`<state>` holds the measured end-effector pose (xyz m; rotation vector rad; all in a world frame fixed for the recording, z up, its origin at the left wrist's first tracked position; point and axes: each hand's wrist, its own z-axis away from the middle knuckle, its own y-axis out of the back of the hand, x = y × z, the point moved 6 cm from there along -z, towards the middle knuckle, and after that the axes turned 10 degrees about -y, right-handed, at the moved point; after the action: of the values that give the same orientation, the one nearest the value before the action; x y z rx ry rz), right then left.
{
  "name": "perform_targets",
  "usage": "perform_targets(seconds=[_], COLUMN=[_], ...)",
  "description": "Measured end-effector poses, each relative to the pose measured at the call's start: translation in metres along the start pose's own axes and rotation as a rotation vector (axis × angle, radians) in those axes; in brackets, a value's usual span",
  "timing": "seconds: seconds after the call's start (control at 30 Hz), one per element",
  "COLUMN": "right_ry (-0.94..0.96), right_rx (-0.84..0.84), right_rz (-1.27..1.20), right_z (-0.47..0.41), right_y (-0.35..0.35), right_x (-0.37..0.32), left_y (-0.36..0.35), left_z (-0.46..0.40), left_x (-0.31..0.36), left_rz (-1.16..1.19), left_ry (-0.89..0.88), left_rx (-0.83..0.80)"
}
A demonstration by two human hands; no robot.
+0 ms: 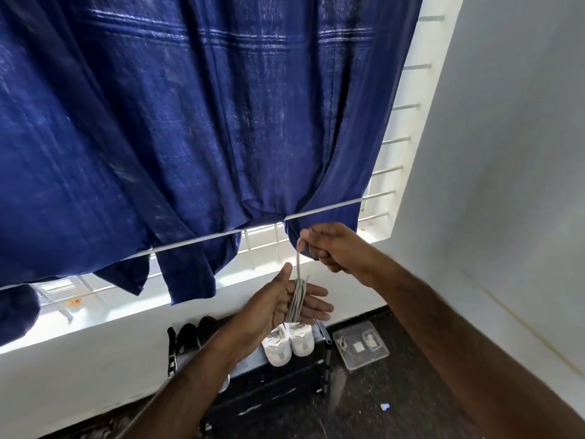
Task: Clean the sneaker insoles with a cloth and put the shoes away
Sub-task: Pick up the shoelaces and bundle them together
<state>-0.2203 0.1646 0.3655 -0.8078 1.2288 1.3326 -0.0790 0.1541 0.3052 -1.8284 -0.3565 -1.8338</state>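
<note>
Sneakers (pixel 288 343) on rack; both hands winding laces (pixel 297 301).

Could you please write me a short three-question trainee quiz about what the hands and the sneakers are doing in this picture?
1. True or false: the white sneakers stand side by side on the black shoe rack.
2. What is wound around the fingers of the left hand? A) a shoelace B) a cleaning cloth C) an insole
3. Fill in: the right hand pinches the free end of the ___ above the left hand.

Key
1. True.
2. A: the grey shoelace is looped around the left fingers.
3. Shoelace; its end runs up into the right hand's pinch, in front of the blue curtain.
</note>
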Motion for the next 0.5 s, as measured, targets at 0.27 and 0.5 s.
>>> perform_targets(seconds=[0.27, 0.5], right_ry=[-0.092, -0.236], right_rx=[-0.163, -0.169], right_rz=[-0.299, -0.414], right_z=[0.051, 0.025], right_y=[-0.082, -0.067], right_x=[0.078, 0.12], left_y=[0.042, 0.026], left_z=[-0.001, 0.01], left_x=[0.016, 0.027], left_rz=[0.415, 0.431], left_ry=[-0.194, -0.232], left_rx=[0.326, 0.22])
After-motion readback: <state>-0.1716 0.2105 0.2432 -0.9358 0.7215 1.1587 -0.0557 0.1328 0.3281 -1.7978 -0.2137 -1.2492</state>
